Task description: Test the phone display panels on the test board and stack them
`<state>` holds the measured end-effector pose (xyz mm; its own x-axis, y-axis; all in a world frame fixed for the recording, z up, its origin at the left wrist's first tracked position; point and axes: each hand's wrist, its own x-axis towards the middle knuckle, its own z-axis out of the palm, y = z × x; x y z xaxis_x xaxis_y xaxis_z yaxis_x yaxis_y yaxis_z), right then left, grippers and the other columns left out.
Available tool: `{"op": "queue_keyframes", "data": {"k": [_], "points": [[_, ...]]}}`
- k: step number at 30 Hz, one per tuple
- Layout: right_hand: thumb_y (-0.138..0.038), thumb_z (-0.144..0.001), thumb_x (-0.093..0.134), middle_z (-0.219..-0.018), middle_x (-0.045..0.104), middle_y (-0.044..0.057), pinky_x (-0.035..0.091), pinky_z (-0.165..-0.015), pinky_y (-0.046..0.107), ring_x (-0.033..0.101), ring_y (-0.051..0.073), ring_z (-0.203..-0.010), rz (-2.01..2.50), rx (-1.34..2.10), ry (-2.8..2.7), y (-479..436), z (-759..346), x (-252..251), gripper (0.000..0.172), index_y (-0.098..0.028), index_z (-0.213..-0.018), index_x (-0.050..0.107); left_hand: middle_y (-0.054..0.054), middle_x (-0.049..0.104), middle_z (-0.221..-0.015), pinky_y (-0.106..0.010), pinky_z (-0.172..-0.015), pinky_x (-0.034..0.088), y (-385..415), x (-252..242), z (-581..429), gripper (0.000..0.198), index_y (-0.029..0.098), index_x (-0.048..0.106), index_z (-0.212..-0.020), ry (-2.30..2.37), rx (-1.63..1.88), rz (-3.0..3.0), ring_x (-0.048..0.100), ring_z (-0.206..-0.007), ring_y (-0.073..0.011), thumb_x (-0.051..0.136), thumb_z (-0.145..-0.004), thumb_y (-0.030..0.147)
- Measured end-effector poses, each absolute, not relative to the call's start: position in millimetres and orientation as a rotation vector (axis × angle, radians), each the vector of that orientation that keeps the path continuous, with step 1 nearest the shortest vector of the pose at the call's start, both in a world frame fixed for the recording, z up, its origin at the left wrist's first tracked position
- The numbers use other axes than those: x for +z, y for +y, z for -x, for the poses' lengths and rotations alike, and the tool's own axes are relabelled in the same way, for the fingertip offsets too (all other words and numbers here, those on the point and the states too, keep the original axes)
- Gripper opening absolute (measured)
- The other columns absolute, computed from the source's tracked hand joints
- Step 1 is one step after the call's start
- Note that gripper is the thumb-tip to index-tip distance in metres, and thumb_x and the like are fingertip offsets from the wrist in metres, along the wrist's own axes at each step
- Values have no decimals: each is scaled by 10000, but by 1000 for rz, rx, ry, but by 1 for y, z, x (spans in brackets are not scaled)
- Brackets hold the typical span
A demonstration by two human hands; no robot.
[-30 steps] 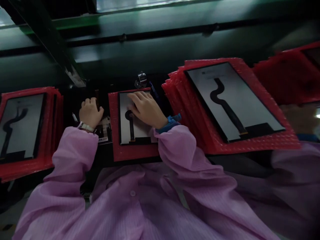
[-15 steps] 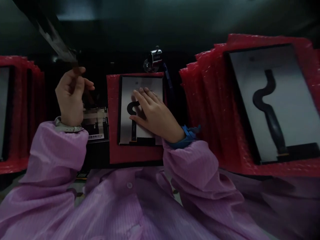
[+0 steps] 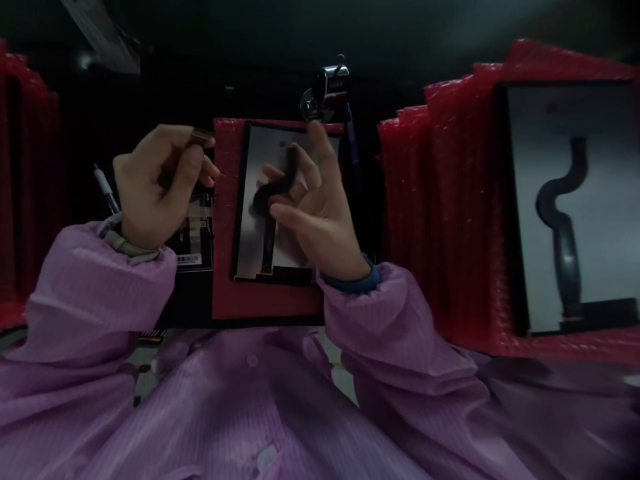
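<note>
A display panel (image 3: 247,243) with a silvery back lies on a red bubble-wrap sheet (image 3: 265,303), slightly turned. A black S-shaped flex cable (image 3: 270,243) runs up its back. My right hand (image 3: 330,213) is over the panel's right half, fingers spread and thumb beside the cable; reflections blur whether it touches. Just left of the panel, my left hand (image 3: 160,187) is closed, pinching a small brown strip (image 3: 201,136) like tape between thumb and forefinger. Below that hand, a dark flat part (image 3: 200,250) with a barcode label is partly covered.
Another silvery panel (image 3: 615,220) with a black cable lies on stacked red bubble wrap (image 3: 450,213) at right. More red wrap (image 3: 35,180) stands at left. A shiny metal device (image 3: 333,83) and a blue pen (image 3: 353,140) are behind the panel. A white pen (image 3: 104,183) lies left.
My right hand, earlier flat on the panel, has turned and its fingers have spread. My left hand has moved right with the brown strip. The centre panel is more tilted; the view has shifted.
</note>
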<state>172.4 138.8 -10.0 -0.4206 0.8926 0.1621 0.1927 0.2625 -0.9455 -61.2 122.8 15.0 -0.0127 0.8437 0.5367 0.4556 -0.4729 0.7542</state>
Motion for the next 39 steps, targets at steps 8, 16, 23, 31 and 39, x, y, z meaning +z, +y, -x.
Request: {"op": "queue_keyframes", "data": {"k": [8,16,23,31,39], "points": [[-639,-1036,24,-1340,654,88,523,-1097,442,609,202,-1297,825,1639,-1588,138,-160,-5,727,-228,-1118,618,5,714,-815,-360,-853,517,122,23,59,350,226,699,-964,1404,1052,-2187,652,-780,-150,443,-1063,443],[-576,-1051,371,-1203,638,79,479,-1069,474,587,221,-1173,808,1138,-2039,131,-162,-3,450,-227,-812,526,-31,717,-879,-486,-977,433,124,17,60,283,220,674,-918,1264,927,-2529,645,-946,-240,433,-1029,319],[-375,-1063,443,-1115,661,65,440,-1044,464,581,202,-1082,830,789,-2095,131,-158,-7,294,-216,-838,545,-5,642,-756,-549,-1065,385,126,19,57,281,244,619,-749,1370,693,-2301,656,-919,-252,474,-955,369],[-416,-1063,443,-1064,650,57,444,-1091,564,595,229,-1063,830,666,-2087,137,-151,-15,298,-224,-865,555,-26,672,-761,-496,-938,464,127,12,61,326,238,606,-786,1210,787,-2485,658,-812,-237,409,-1007,375],[-423,-1061,443,-1074,639,68,450,-1086,611,594,255,-1085,821,573,-2130,138,-151,-18,281,-240,-881,558,-15,661,-728,-503,-932,448,128,11,62,330,254,583,-760,1244,751,-2531,641,-773,-234,397,-1005,372]]}}
